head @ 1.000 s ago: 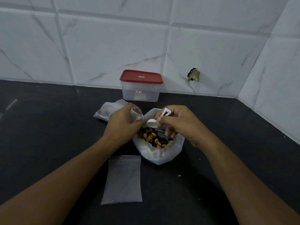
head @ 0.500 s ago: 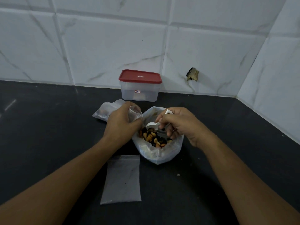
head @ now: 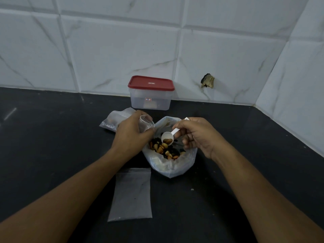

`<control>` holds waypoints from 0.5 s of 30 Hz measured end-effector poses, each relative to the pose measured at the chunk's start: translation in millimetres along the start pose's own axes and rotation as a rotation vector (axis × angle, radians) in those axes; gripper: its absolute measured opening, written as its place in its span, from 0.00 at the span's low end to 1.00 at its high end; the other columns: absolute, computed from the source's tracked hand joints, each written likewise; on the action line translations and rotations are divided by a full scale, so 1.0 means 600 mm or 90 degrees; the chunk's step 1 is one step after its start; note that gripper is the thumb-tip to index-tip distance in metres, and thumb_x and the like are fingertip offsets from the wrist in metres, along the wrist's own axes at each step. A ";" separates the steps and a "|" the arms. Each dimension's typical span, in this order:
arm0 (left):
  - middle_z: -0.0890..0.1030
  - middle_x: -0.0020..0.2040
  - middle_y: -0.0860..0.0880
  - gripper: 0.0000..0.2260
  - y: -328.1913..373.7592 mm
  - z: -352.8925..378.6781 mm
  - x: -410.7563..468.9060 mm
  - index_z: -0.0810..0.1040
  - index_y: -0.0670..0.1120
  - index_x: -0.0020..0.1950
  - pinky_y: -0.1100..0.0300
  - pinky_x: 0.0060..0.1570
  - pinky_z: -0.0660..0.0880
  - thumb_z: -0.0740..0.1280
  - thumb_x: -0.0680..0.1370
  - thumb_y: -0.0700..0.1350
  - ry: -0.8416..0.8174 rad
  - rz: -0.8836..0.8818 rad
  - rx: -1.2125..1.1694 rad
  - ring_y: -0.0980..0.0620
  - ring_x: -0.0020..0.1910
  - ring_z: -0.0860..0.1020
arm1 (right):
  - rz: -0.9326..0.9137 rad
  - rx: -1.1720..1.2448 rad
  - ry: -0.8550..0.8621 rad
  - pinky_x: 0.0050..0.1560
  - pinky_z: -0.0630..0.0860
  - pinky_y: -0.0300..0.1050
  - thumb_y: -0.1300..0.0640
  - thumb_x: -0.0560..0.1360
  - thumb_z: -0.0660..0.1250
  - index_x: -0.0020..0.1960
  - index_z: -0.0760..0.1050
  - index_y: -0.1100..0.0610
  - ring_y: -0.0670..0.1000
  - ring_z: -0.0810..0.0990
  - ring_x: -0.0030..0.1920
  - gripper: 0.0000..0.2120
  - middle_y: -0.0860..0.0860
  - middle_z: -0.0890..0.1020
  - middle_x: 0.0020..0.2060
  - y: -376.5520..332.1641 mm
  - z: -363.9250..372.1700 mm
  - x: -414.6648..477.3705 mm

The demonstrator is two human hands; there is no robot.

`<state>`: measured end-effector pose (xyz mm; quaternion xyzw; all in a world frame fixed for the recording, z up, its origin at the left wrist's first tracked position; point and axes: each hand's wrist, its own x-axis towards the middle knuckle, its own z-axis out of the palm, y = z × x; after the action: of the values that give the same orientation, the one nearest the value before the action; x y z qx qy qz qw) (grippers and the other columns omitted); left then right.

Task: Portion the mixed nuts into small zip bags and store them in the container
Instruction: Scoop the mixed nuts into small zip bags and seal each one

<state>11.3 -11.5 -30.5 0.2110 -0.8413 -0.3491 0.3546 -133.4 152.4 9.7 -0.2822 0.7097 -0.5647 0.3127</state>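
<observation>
Left hand [head: 130,135] grips a clear bag [head: 147,122], right hand [head: 198,135] a nut-filled scoop [head: 167,137].

The left forearm [head: 78,186] and right forearm [head: 254,186], both bare, come in from the near edge of the counter [head: 52,137] and angle toward each other, so the hands sit close together but apart, toward the back of it. The left hand [head: 131,135] lies back-up, its fingers curled round the open mouth of a bag [head: 147,122]. The right hand [head: 198,135], knuckles up and wrist a little bent, pinches the handle of a scoop [head: 168,136] between thumb and forefinger, the other fingers curled under and the bowl pointing toward the left hand.
</observation>
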 end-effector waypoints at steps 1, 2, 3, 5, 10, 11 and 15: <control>0.83 0.52 0.56 0.14 0.000 -0.001 0.000 0.78 0.52 0.61 0.49 0.51 0.82 0.75 0.76 0.48 -0.004 -0.001 0.001 0.57 0.51 0.81 | -0.002 0.012 0.010 0.33 0.75 0.42 0.58 0.78 0.70 0.55 0.83 0.62 0.47 0.76 0.29 0.10 0.55 0.86 0.38 -0.001 0.000 -0.001; 0.83 0.52 0.56 0.14 0.001 -0.001 0.001 0.78 0.52 0.61 0.49 0.51 0.82 0.75 0.76 0.49 -0.008 -0.003 0.000 0.57 0.51 0.81 | -0.006 0.026 0.021 0.33 0.75 0.42 0.59 0.78 0.70 0.55 0.83 0.63 0.47 0.75 0.29 0.10 0.55 0.85 0.38 -0.002 -0.001 -0.002; 0.83 0.53 0.55 0.15 0.001 -0.001 0.001 0.78 0.52 0.61 0.49 0.51 0.82 0.75 0.76 0.49 -0.012 -0.004 -0.001 0.57 0.51 0.81 | -0.009 0.040 0.033 0.33 0.74 0.42 0.59 0.78 0.70 0.56 0.83 0.63 0.47 0.75 0.29 0.10 0.55 0.85 0.38 -0.003 -0.002 -0.002; 0.83 0.53 0.56 0.14 0.002 -0.002 0.001 0.78 0.51 0.60 0.50 0.51 0.82 0.75 0.76 0.48 -0.014 -0.002 -0.007 0.57 0.50 0.81 | -0.013 0.068 0.054 0.32 0.73 0.42 0.59 0.79 0.68 0.56 0.83 0.64 0.46 0.74 0.28 0.10 0.55 0.85 0.37 -0.006 -0.004 -0.002; 0.82 0.51 0.57 0.13 0.006 -0.002 0.001 0.79 0.52 0.57 0.52 0.51 0.81 0.77 0.75 0.48 -0.014 0.013 -0.018 0.57 0.51 0.81 | -0.016 0.136 0.069 0.31 0.72 0.41 0.59 0.79 0.67 0.51 0.84 0.61 0.46 0.73 0.27 0.08 0.53 0.84 0.35 -0.012 -0.004 -0.004; 0.82 0.51 0.57 0.12 0.007 -0.002 0.001 0.79 0.52 0.56 0.52 0.51 0.81 0.77 0.74 0.47 -0.014 0.017 -0.020 0.57 0.51 0.81 | -0.017 0.155 0.067 0.30 0.72 0.41 0.59 0.79 0.67 0.51 0.83 0.61 0.46 0.72 0.27 0.07 0.53 0.84 0.35 -0.014 -0.004 -0.004; 0.82 0.51 0.56 0.14 0.010 -0.001 0.000 0.79 0.53 0.56 0.57 0.49 0.80 0.78 0.74 0.49 -0.049 0.016 -0.006 0.57 0.51 0.80 | -0.018 0.224 0.040 0.29 0.71 0.40 0.58 0.79 0.67 0.49 0.83 0.59 0.46 0.72 0.26 0.07 0.52 0.83 0.36 -0.021 0.003 -0.008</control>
<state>10.8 -7.9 -26.0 0.1852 -0.8552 -0.3564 0.3276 -128.3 152.4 22.1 -0.2153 0.6056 -0.6927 0.3272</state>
